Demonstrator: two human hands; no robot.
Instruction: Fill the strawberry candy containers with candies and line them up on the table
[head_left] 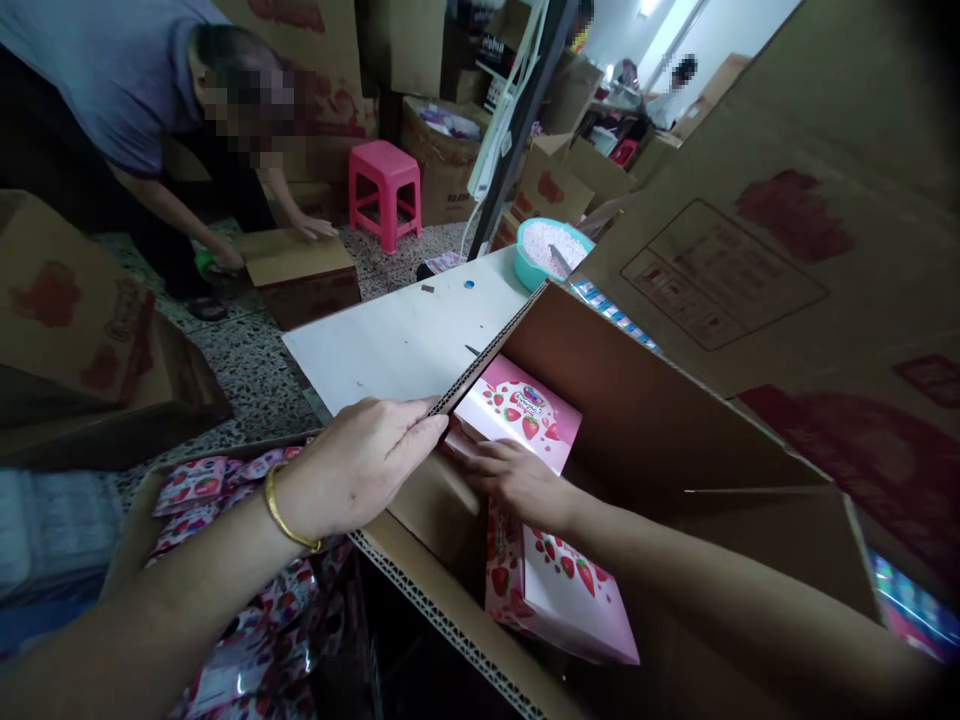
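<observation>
An open cardboard box (622,370) stands tilted in front of me. My left hand (367,465), with a gold bangle on the wrist, grips its left edge, thumb on the inner side. Inside lie two pink boxes printed with strawberries: an upper pink box (525,405) against the far corner, and a lower pink box (570,590) closer to me. Between them reaches my right hand (517,485), its fingers stretched out toward the left wall and touching the upper pink box. The fingertips are partly in shadow.
A carton of strawberry-print packets (225,600) stands lower left. Beyond the box are a white table (390,340) and a turquoise basin (532,270) with a blade in it. Left, a person bends over a closed carton (300,265) near a pink stool (385,180). Large cartons (787,250) rise right.
</observation>
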